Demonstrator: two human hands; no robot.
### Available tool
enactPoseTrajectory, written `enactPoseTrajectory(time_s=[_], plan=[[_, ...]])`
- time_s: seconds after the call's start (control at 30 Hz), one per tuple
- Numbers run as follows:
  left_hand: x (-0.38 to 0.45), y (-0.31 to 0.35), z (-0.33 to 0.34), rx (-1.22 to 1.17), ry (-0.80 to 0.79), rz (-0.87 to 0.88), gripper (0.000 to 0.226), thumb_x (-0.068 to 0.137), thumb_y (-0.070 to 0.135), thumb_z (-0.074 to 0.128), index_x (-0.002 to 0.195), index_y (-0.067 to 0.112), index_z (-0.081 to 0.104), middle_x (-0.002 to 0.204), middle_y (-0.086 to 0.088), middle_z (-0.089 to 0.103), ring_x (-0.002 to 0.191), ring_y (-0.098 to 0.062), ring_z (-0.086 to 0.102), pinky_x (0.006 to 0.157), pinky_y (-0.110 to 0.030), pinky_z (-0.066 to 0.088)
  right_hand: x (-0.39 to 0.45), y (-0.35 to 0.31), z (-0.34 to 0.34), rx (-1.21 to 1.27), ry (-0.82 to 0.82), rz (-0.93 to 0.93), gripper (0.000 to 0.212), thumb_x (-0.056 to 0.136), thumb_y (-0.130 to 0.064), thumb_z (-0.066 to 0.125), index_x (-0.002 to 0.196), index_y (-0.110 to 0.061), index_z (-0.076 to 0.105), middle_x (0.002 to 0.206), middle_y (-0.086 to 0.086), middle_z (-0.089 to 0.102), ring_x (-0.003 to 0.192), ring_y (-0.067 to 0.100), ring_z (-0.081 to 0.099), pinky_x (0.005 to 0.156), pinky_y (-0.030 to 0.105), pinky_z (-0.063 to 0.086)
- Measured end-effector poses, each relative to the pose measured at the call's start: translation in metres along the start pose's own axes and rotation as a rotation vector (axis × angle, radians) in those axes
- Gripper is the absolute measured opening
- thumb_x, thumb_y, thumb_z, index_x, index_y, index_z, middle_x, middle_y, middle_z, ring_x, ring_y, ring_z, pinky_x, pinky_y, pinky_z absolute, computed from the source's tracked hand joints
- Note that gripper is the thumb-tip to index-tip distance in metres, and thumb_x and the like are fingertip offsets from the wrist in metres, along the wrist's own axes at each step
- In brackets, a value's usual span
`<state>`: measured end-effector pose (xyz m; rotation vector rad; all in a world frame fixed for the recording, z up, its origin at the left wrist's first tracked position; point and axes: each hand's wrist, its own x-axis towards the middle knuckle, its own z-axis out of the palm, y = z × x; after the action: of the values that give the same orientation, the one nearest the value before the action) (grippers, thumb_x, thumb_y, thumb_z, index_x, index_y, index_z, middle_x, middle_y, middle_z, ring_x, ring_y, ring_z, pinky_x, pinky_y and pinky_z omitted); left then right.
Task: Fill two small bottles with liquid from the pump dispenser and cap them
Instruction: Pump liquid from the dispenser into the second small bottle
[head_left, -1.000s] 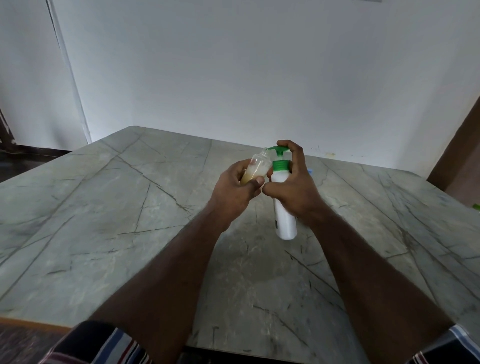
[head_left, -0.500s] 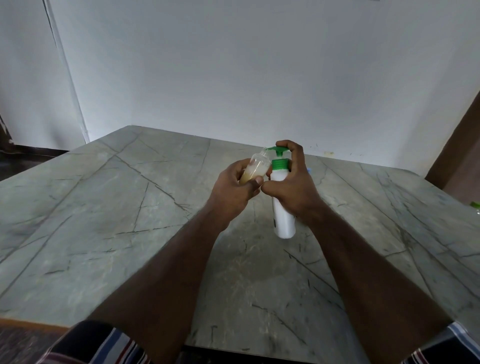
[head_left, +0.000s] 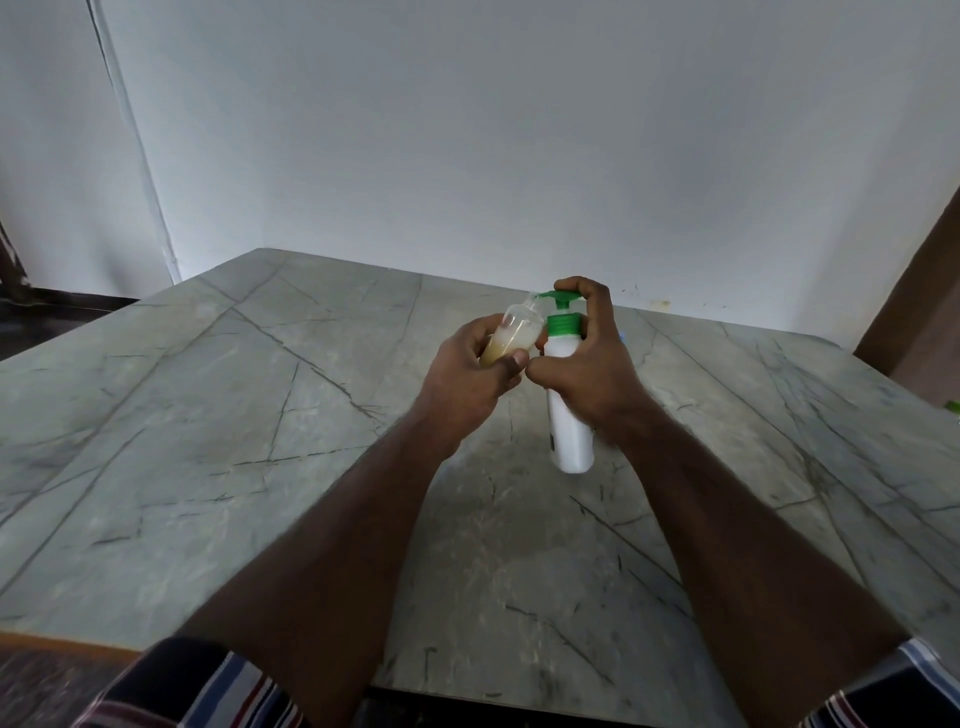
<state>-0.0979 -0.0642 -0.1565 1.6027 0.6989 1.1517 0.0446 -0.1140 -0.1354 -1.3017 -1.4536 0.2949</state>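
A white pump dispenser (head_left: 570, 431) with a green collar and green pump head stands on the grey marble table (head_left: 218, 426). My right hand (head_left: 587, 364) wraps its neck, with fingers curled over the pump head. My left hand (head_left: 470, 379) holds a small clear bottle (head_left: 511, 338), tilted so that its open mouth meets the green nozzle. Yellowish liquid fills the lower part of the small bottle. Only one small bottle shows, and I see no cap.
A small blue thing (head_left: 622, 336) peeks out on the table behind my right hand. A white wall (head_left: 493, 130) runs along the table's far edge, brown wood (head_left: 914, 291) stands at the right, and a green scrap (head_left: 951, 406) lies at the right edge.
The pump head sits a little higher above the green collar than before. Both hands keep their grips and places.
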Motion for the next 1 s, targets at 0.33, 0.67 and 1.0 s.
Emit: enactPoseTrajectory(time_s=[0.33,0.67,1.0], plan=[[0.0008,0.0005,-0.0003,0.023,0.024,-0.001,0.047,0.097,0.015,0.065,0.142,0.013,0.053,0.128,-0.004,0.064,0.115,-0.023,0.064,0.094,-0.042,0.059,0.0007,0.0006,0.0030,0.016,-0.043,0.000,0.095,0.069,0.009,0.078,0.143,-0.024,0.027,0.121,-0.007,0.047,0.094,0.012,0.059,0.067,0.009,0.051],[-0.0003,0.0015,0.0004,0.035,0.004,0.010,0.045,0.097,0.015,0.065,0.140,0.014,0.053,0.124,0.000,0.064,0.111,-0.019,0.065,0.087,-0.030,0.061,0.0010,0.0017,0.0010,-0.012,-0.007,0.003,0.087,0.070,0.002,0.081,0.138,-0.023,0.032,0.126,0.000,0.050,0.098,0.017,0.061,0.071,0.012,0.053],[0.0010,0.0006,-0.0010,-0.006,0.029,-0.008,0.047,0.096,0.014,0.065,0.141,0.012,0.053,0.125,-0.004,0.066,0.112,-0.021,0.066,0.088,-0.034,0.061,-0.0002,-0.0005,0.0032,0.032,-0.045,0.009,0.094,0.071,0.006,0.079,0.143,-0.026,0.027,0.127,0.001,0.049,0.098,0.015,0.061,0.070,0.012,0.052]])
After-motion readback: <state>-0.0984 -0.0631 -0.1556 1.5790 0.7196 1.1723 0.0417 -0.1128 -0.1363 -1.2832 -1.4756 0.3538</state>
